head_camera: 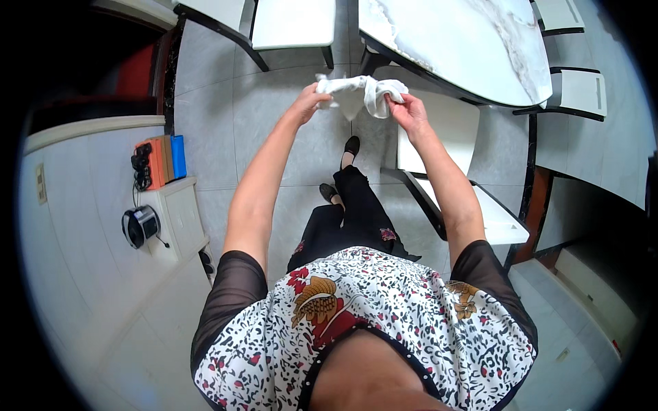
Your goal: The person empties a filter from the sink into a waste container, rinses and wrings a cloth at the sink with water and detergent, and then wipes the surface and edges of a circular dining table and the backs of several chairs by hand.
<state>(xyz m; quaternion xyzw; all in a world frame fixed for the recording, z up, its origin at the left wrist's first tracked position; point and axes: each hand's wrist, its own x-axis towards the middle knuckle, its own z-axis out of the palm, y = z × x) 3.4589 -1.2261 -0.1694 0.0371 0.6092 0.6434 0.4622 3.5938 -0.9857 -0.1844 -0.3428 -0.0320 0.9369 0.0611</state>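
A bunched, partly twisted white cloth point(379, 97) stretches between my two hands in front of me, above the grey tiled floor. My left hand point(307, 104) grips its left end, the thumb pressed over the fabric. At the other end, my right hand point(408, 110) pinches a looped fold between thumb and fingers. Both arms reach forward, bent slightly. The cloth's middle sags in a loose loop beside my right fingers, and a thin part hangs below it.
A marble-patterned table point(452, 46) stands ahead to the right. White chairs surround it, one point(437, 133) under my right forearm and another point(293, 25) ahead. On the left, a white cabinet point(180, 218) bears orange, brown and blue items point(178, 156) and a black-and-silver appliance point(141, 226).
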